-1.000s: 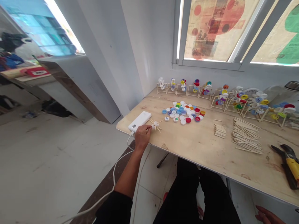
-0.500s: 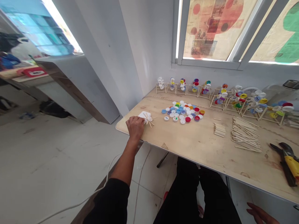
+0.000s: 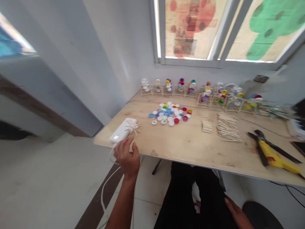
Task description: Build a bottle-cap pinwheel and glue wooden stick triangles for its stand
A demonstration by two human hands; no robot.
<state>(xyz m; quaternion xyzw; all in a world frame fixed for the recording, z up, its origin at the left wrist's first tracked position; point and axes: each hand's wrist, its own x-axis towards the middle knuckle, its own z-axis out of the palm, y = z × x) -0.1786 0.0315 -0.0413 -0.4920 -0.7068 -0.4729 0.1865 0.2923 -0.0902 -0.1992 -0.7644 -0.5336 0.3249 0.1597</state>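
My left hand [image 3: 126, 155] hovers at the table's front left edge, fingers loosely apart and holding nothing. Just beyond it lies a white power bank [image 3: 122, 130] with a small star of wooden sticks [image 3: 132, 126] resting on its far end. A white cable [image 3: 105, 187] hangs from the power bank toward the floor. My right hand [image 3: 235, 212] rests low on my right thigh under the table, fingers stretched out flat. A pile of coloured bottle caps [image 3: 169, 113] lies further in on the wooden table [image 3: 190, 146].
A row of stick-and-cap models [image 3: 197, 92] lines the wall under the window. Two bundles of wooden sticks, a small bundle [image 3: 206, 126] and a large bundle [image 3: 228, 131], lie right of centre. Black pliers [image 3: 262, 141] and a yellow glue gun [image 3: 274, 157] sit near the right.
My left hand set the stick star on the power bank, let go and pulled back to the table edge. The view swung right, showing more of the tools.
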